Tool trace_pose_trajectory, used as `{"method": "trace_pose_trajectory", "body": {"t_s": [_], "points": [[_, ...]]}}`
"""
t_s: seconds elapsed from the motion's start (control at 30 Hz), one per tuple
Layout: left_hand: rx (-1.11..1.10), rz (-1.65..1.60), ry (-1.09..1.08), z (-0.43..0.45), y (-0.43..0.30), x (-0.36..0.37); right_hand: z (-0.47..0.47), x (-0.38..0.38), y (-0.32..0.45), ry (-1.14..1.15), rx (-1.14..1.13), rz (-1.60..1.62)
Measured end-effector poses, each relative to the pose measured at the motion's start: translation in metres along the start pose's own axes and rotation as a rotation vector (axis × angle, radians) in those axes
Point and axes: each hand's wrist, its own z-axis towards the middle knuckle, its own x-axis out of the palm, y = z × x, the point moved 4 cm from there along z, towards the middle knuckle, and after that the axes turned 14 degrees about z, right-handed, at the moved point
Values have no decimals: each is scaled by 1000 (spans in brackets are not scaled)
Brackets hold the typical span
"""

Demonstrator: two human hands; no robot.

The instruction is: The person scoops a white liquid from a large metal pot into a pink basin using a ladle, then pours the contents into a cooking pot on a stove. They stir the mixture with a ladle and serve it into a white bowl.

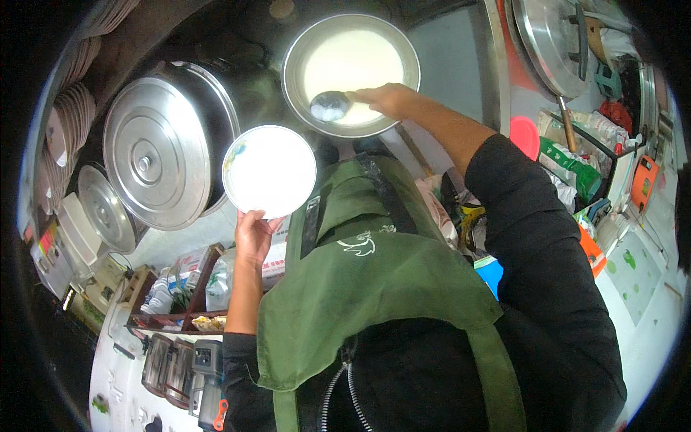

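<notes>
My left hand (253, 231) grips the near rim of a white dish (270, 173) with a coloured pattern at its left edge. Glare washes out the inside, so I cannot tell whether anything lies in it. Above and to the right stands a round metal basin (296, 81) of pale, milky liquid (353, 62). My right hand (391, 101) reaches over that basin and is closed on a metal spoon or ladle (329, 106). Its shiny bowl is at the near left part of the liquid; the handle is mostly hidden by my fingers. The dish is apart from the basin.
To the left stands a large pot with a metal lid (156, 154), beside a smaller lidded pot (108, 210). Stacked plates (70, 119) line the far left. A big pan lid (548, 43) and a crate of bags (583, 156) are at the right. I wear a green apron (378, 286).
</notes>
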Motion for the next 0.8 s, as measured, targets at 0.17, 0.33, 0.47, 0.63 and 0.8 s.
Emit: {"method": "trace_pose_trajectory", "body": {"t_s": [0.17,0.33,0.47,0.63,0.8], "points": [[8,8,2,3,2,-6,-21,-39,-4,114,43,95],[27,-4,13,7,5,-7,-70,-84,59,202,431,391],[44,-6,18,15,8,-5,-107,-100,112,1,431,434],[47,-35,58,33,15,1,-141,-69,161,-375,-73,293],[89,-82,128,37,-3,28,-146,-34,203,-420,-80,-104]]}}
